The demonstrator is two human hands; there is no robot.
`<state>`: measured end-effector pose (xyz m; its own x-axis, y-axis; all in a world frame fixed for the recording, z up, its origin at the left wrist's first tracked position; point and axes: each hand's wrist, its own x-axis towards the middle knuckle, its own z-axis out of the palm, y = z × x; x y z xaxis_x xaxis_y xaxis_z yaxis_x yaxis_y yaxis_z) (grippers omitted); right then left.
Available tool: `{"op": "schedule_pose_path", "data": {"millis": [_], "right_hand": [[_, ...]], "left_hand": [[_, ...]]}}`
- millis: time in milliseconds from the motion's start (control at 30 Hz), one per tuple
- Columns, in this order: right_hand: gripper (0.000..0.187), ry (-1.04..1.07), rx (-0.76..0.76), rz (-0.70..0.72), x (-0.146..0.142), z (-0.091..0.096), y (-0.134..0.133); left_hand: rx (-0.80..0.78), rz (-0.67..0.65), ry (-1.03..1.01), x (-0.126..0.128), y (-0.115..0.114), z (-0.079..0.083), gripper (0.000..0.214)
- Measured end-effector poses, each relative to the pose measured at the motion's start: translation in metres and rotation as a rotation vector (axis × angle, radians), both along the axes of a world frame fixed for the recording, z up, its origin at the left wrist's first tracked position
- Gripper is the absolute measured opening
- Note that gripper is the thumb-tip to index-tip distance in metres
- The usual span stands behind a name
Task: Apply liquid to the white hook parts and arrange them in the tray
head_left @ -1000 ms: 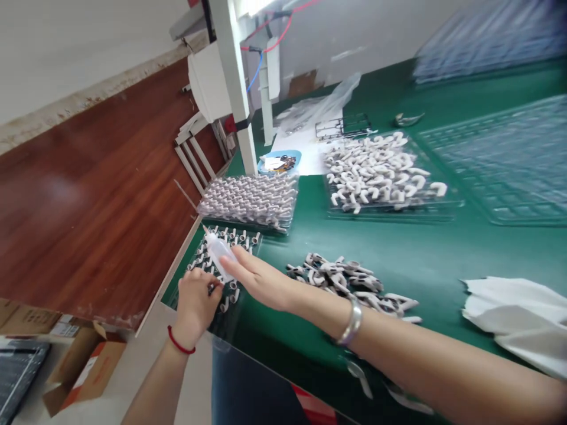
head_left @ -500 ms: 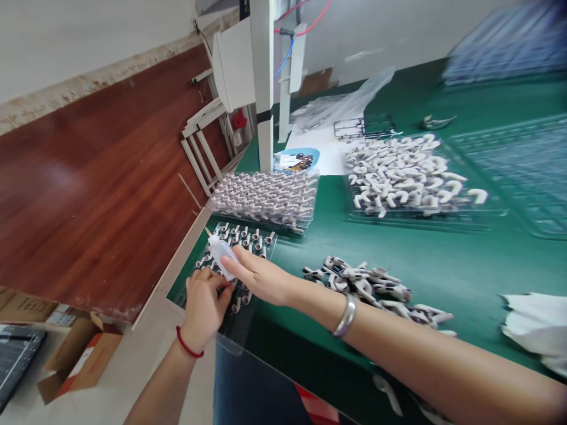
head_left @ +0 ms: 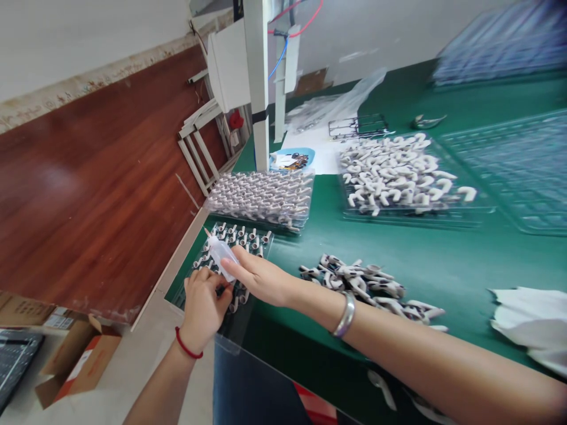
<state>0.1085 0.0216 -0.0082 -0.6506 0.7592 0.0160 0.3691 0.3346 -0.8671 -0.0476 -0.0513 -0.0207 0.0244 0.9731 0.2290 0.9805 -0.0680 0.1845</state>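
Since 0.5 s ago only the view has slid a little to one side; both hands have kept their places at the near left corner of the green table (head_left: 443, 260).

The right hand (head_left: 261, 277) reaches across and grips a small translucent squeeze bottle (head_left: 220, 252) between thumb and fingers. Its thin nozzle points up and away, over a clear tray (head_left: 266, 239) of small grey-and-white parts. This tray lies at the table's left edge and partly overhangs the near edge.

The left hand (head_left: 201, 307) has its fingers curled, with the tips down among the parts at the tray's near end, just under the bottle. Whether it pinches 1 part cannot be told.

A metal bangle (head_left: 345, 316) sits on the right wrist and a red cord (head_left: 188, 349) on the left.

Just behind the tray stands a stack of filled trays (head_left: 261, 198). A loose heap of parts (head_left: 367, 283) lies beside the right forearm. Farther back is a tray of white hook-shaped pieces (head_left: 398, 177), and white cloth (head_left: 531, 321) lies at the right. A cardboard box (head_left: 75, 366) stands on the floor below.
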Motion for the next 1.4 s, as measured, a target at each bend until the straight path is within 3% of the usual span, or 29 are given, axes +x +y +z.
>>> {"op": "schedule_pose_path", "data": {"millis": [700, 1167, 1300, 1400], "right_hand": [[0.031, 0.039, -0.021, -0.003, -0.004, -0.007, 0.006], [0.030, 0.093, -0.040, 0.016, -0.009, -0.006, 0.012], [0.030, 0.207, -0.039, -0.043, 0.001, -0.002, 0.013], [0.033, 0.324, -0.030, -0.115, 0.029, 0.010, 0.006]], "left_hand": [[-0.001, 0.027, 0.062, 0.015, -0.011, 0.016, 0.009], [-0.036, -0.001, 0.126, 0.014, -0.008, 0.015, 0.005], [-0.044, -0.022, 0.100, 0.008, -0.007, 0.019, 0.006], [-0.032, -0.029, 0.076, 0.010, -0.011, 0.027, 0.006]]}}
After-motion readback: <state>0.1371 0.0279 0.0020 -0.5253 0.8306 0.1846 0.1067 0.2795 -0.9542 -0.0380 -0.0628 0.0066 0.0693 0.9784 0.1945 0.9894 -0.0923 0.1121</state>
